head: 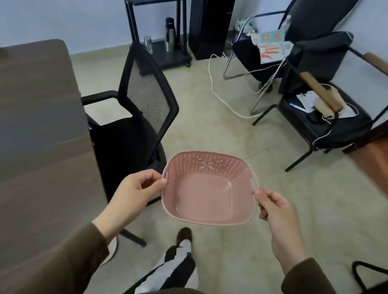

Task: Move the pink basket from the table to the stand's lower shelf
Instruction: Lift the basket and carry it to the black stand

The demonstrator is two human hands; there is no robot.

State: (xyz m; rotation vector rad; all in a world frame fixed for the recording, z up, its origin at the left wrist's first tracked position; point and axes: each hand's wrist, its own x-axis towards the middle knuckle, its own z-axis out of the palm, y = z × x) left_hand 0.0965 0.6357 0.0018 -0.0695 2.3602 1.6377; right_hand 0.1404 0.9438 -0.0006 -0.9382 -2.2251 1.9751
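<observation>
— Pale tiled floor [245,177], light blue walls. Dark wooden table [19,125] along the left, black mesh office chair [144,106] pushed beside it.

— And farther back?

— Black metal stand [154,20] against the far wall, lower shelf [169,54] near the floor carrying a dark flask [169,34] and a small glass jar [147,43]. Tall black cabinet [211,17] just right of it. Two more chairs on the right: a chrome-framed one [261,50] with papers on the seat, a black armchair [324,109] with wooden armrests, white cable [219,93] trailing across the floor between them.

— Location of the pink basket [207,192]?

— Off the table, held in the air over the floor, in front of the body, well apart from the stand. Open side up, empty, slotted walls, rim roughly level.

— Pose of the left hand [133,193]?

— Forearm in an olive-brown sleeve reaching forward, thumb on top and fingers curled, pinched closed on the basket's left handle.

— Right hand [277,218]?

— Mirrored: wrist angled inward, fingers folded under, thumb and forefinger clamped on the right handle.

— Anything below?

— One leg forward, brown shoe [184,235] on the floor under the basket.
</observation>
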